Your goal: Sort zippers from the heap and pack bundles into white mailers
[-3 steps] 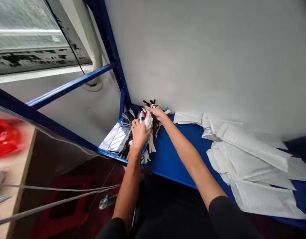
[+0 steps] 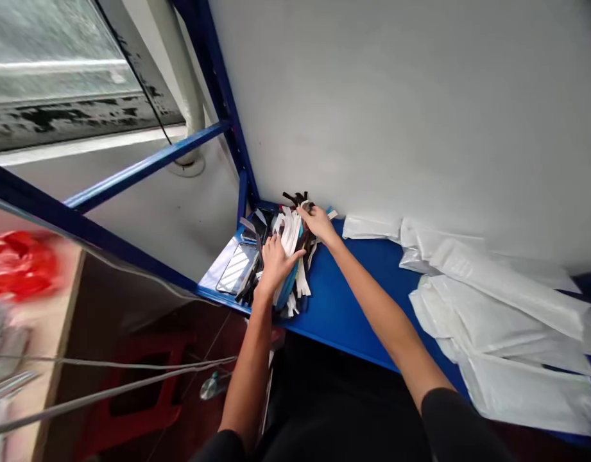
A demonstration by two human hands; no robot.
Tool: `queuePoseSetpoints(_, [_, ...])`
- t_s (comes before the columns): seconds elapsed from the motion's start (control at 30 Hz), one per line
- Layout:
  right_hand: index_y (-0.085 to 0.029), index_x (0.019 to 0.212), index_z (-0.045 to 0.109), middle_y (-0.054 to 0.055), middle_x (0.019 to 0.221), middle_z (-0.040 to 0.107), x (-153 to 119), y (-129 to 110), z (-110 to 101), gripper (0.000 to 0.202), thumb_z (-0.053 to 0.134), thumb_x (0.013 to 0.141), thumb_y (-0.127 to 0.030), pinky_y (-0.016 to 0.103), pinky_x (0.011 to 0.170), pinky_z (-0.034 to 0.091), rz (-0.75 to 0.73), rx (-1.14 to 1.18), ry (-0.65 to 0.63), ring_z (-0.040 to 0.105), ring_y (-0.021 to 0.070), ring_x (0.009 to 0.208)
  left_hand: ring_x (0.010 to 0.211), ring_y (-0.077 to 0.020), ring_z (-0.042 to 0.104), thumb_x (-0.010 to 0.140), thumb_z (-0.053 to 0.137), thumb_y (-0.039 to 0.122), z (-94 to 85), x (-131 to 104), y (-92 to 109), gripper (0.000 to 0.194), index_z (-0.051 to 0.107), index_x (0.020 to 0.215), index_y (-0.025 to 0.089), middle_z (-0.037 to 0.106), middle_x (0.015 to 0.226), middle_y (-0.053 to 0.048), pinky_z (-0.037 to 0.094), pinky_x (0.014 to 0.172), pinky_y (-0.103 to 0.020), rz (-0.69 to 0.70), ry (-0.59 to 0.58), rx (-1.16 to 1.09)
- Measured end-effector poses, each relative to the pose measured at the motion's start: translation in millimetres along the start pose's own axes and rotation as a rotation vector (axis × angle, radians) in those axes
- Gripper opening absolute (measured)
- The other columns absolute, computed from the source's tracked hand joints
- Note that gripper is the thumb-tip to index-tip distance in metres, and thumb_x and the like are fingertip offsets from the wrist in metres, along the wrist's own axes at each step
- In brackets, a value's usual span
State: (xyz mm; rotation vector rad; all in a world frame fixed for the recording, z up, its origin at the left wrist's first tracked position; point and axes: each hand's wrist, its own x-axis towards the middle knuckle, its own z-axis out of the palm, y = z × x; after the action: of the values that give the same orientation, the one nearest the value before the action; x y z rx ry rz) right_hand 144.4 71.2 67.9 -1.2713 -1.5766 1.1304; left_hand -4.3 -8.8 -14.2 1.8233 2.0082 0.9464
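A heap of strips that look like zippers (image 2: 289,232), white, black, brown and some blue, lies in the left corner of a blue shelf (image 2: 357,282). Over the heap's near left side is my left hand (image 2: 274,260), its fingers stretched and the thumb held apart. My right hand (image 2: 319,223) is at the far end of the white zippers, thumb and fingers around their ends; the undersides of the fingers are hidden. Left of the heap lies a flat clear-wrapped pack (image 2: 237,267) with a striped sheen.
White plastic packets (image 2: 497,314) are piled on the shelf's right part, with a flat one (image 2: 372,227) along the wall. A blue metal frame (image 2: 151,167) rises on the left. Below are a red stool (image 2: 155,417), a bottle (image 2: 210,387) and grey cords (image 2: 131,385).
My left hand has let go of the white zippers and spread its fingers. The white bundle now lies straighter. The whole view has shifted slightly.
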Motion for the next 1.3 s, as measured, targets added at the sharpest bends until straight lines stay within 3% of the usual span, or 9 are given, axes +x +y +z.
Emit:
queuePoseSetpoints(0.1, [-0.021,0.127,0.064,0.016,0.137,0.063,-62,24,-6,0.035,0.061,0.107,-0.049,0.048,0.114,0.050,-0.290,-0.186,0.163,0.057,0.0321,0.136,0.164,-0.0395,0.030,0.099,0.062,0.068,-22.4,-20,-3,0.083,0.044,0.159,0.014,0.041,0.169,-0.025,0.025,0.134,-0.057,0.060,0.085,-0.219])
queuePoseSetpoints(0.23, [-0.023,0.130,0.066,0.017,0.141,0.060,-145,54,-17,0.032,0.061,0.108,-0.046,0.053,0.109,0.056,-0.533,-0.494,-0.068,0.062,0.0345,0.127,0.158,-0.0262,0.042,0.110,0.045,0.060,-79.4,-48,13,0.051,0.059,0.146,0.026,0.054,0.163,-0.012,0.030,0.132,-0.045,0.046,0.312,-0.408])
queuePoseSetpoints(0.37, [-0.024,0.131,0.067,0.017,0.137,0.063,-169,69,-27,0.026,0.056,0.111,-0.037,0.053,0.101,0.060,-0.600,-0.579,-0.128,0.066,0.0335,0.119,0.121,-0.0245,0.069,0.111,0.039,0.059,-123.5,-70,22,0.049,0.068,0.123,0.020,0.074,0.128,-0.011,0.053,0.108,-0.038,-0.112,0.377,-0.425])
queuePoseSetpoints(0.43, [-0.023,0.130,0.067,0.016,0.135,0.065,-173,74,-32,0.025,0.055,0.112,-0.034,0.053,0.099,0.060,-0.602,-0.587,-0.100,0.067,0.0333,0.118,0.108,-0.0258,0.072,0.106,0.045,0.065,-139.3,-82,16,0.051,0.070,0.112,0.020,0.076,0.117,-0.011,0.056,0.095,-0.037,-0.212,0.241,-0.282])
queuePoseSetpoints(0.6, [-0.023,0.129,0.067,0.015,0.132,0.067,-199,88,-50,0.021,0.057,0.111,-0.029,0.049,0.098,0.060,-0.555,-0.553,0.003,0.068,0.0312,0.118,0.086,-0.0287,0.072,0.081,0.076,0.068,-149.1,-104,-4,0.046,0.073,0.096,0.024,0.079,0.097,-0.006,0.046,0.071,-0.033,-0.455,-0.428,0.290])
queuePoseSetpoints(0.73, [-0.024,0.121,0.071,0.012,0.125,0.070,-224,99,-65,0.016,0.058,0.110,-0.024,0.046,0.095,0.061,-0.536,-0.515,0.056,0.069,0.0292,0.114,0.090,-0.0289,0.073,0.093,0.063,0.051,-128.0,-108,-2,0.030,0.073,0.085,0.024,0.079,0.096,-0.008,0.039,0.068,-0.031,-0.449,-0.541,0.439])
queuePoseSetpoints(0.83, [-0.024,0.117,0.072,0.012,0.124,0.070,-233,102,-71,0.016,0.058,0.110,-0.022,0.045,0.093,0.061,-0.536,-0.488,0.094,0.070,0.0283,0.111,0.085,-0.0285,0.072,0.096,0.053,0.053,-134.3,-115,4,0.037,0.070,0.078,0.025,0.077,0.086,-0.008,0.038,0.067,-0.031,-0.430,-0.487,0.461])
queuePoseSetpoints(1.07, [-0.024,0.107,0.073,0.012,0.119,0.071,-233,105,-74,0.020,0.054,0.111,-0.023,0.043,0.093,0.061,-0.513,-0.392,0.156,0.069,0.0275,0.110,0.062,-0.0217,0.060,0.088,0.048,0.071,-209.2,-132,40,0.050,0.074,0.091,0.028,0.065,0.062,0.001,0.045,0.064,-0.032,-0.420,-0.148,0.201])
queuePoseSetpoints(1.3, [-0.023,0.105,0.072,0.012,0.118,0.071,-232,107,-75,0.021,0.052,0.112,-0.024,0.041,0.095,0.061,-0.494,-0.344,0.189,0.069,0.0261,0.111,0.054,-0.0164,0.053,0.091,0.061,0.071,-206.2,-62,133,0.044,0.070,0.098,0.029,0.050,0.058,0.003,0.053,0.063,-0.035,-0.155,0.186,-0.193])
